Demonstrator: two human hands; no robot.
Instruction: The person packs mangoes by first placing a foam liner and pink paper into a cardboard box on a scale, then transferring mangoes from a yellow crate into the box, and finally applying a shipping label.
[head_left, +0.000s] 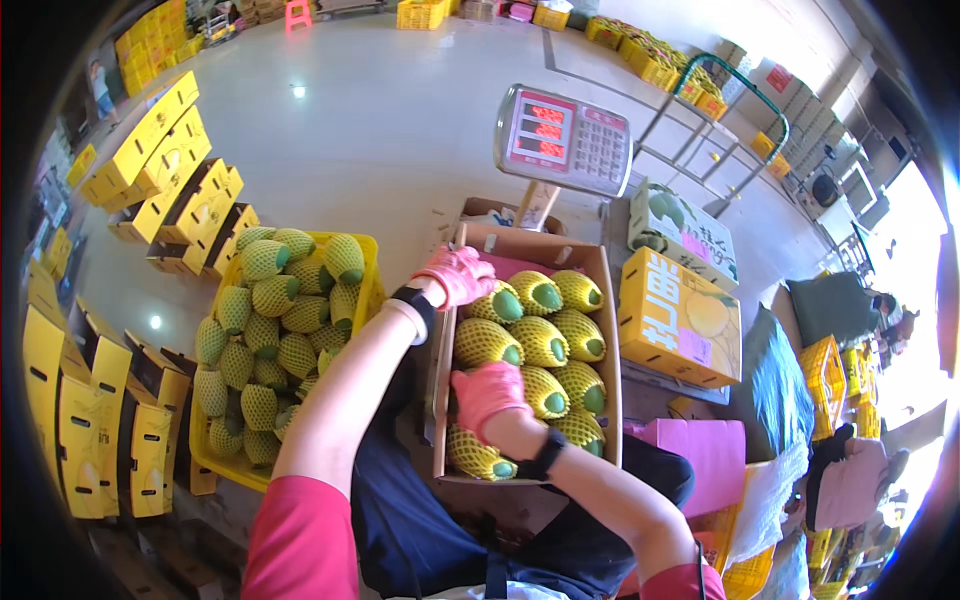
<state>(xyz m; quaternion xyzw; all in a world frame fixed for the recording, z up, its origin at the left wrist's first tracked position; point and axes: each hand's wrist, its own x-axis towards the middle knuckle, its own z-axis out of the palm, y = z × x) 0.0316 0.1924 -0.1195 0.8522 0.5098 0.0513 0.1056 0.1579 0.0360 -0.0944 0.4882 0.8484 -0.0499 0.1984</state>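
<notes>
An open cardboard box stands before me, filled with rows of green mangoes in yellow foam net sleeves. My left hand, in a pink glove, is at the box's upper left, its fingers beside the top-left mango; whether it grips anything cannot be told. My right hand, also gloved in pink, lies over the left column, on a mango mostly hidden beneath it. A yellow plastic crate heaped with netted mangoes stands left of the box. Behind the box rises a scale's display with lit red digits.
Yellow cartons are stacked at the left, with more standing nearer me. Right of the box lie a yellow printed carton and a green-white one. A pink box is by my right knee; a metal-framed cart stands behind.
</notes>
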